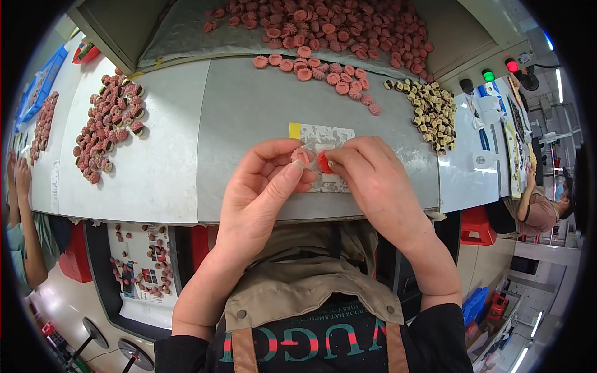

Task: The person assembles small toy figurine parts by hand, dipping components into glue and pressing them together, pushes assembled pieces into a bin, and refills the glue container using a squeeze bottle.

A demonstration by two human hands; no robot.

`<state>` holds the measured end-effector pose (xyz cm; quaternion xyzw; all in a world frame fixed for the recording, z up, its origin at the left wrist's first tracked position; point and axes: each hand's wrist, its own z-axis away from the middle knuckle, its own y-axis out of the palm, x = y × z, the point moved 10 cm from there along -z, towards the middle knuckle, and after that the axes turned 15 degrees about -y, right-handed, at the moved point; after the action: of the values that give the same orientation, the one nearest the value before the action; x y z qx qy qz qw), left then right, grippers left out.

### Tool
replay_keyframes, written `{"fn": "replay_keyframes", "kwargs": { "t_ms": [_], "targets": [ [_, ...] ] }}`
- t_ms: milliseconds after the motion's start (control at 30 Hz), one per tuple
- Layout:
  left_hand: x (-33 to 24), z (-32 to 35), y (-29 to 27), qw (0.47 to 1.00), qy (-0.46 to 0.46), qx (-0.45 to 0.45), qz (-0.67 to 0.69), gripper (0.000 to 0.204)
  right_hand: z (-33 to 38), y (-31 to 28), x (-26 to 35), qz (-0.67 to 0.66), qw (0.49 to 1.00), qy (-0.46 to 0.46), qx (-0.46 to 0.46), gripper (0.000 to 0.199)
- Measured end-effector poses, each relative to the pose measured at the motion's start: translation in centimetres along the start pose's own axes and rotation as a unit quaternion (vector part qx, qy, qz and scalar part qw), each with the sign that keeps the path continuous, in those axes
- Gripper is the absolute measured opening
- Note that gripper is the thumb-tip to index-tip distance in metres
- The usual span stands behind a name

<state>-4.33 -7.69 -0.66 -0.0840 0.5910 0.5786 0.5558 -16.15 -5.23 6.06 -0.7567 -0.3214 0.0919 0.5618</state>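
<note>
My left hand (264, 183) pinches a small pink fluted, flower-shaped piece (301, 155) between thumb and forefinger. My right hand (378, 177) has its fingers closed on a brighter red fluted piece (324, 163), held just to the right of the pink one. A slight gap seems to lie between the two pieces. Both hands are above a worn white plate (339, 132) with a yellow left end, lying on the grey table (249, 99). Past the hands, loose pink fluted pieces (303, 73) spill toward me from a large pink heap (336, 28).
Small cream-and-black blocks (432, 112) lie at the right. Pink-and-dark assembled pieces (111, 121) are heaped at the left. Below the table's edge, a tray (140, 308) holds scattered pieces. One person's forearms (23, 193) show at far left; another person (540, 205) is at far right.
</note>
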Motion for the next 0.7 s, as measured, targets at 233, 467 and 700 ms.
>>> {"fn": "replay_keyframes", "kwargs": {
  "t_ms": [233, 467, 700],
  "targets": [
    [0.0, 0.0, 0.6, 0.999, -0.019, 0.000, -0.046, 0.033, 0.9, 0.2, -1.8, -0.172, 0.981, 0.073, -0.054, 0.016],
    [0.0, 0.1, 1.8, 0.993, -0.030, -0.003, -0.111, 0.034, 3.0, 1.2, -2.4, -0.462, 0.842, 0.170, -0.219, 0.017],
    [0.5, 0.0, 2.1, 0.995, -0.025, -0.003, -0.098, 0.031, 2.2, -0.4, -0.3, -0.309, 0.921, 0.058, -0.230, 0.019]
  ]
}}
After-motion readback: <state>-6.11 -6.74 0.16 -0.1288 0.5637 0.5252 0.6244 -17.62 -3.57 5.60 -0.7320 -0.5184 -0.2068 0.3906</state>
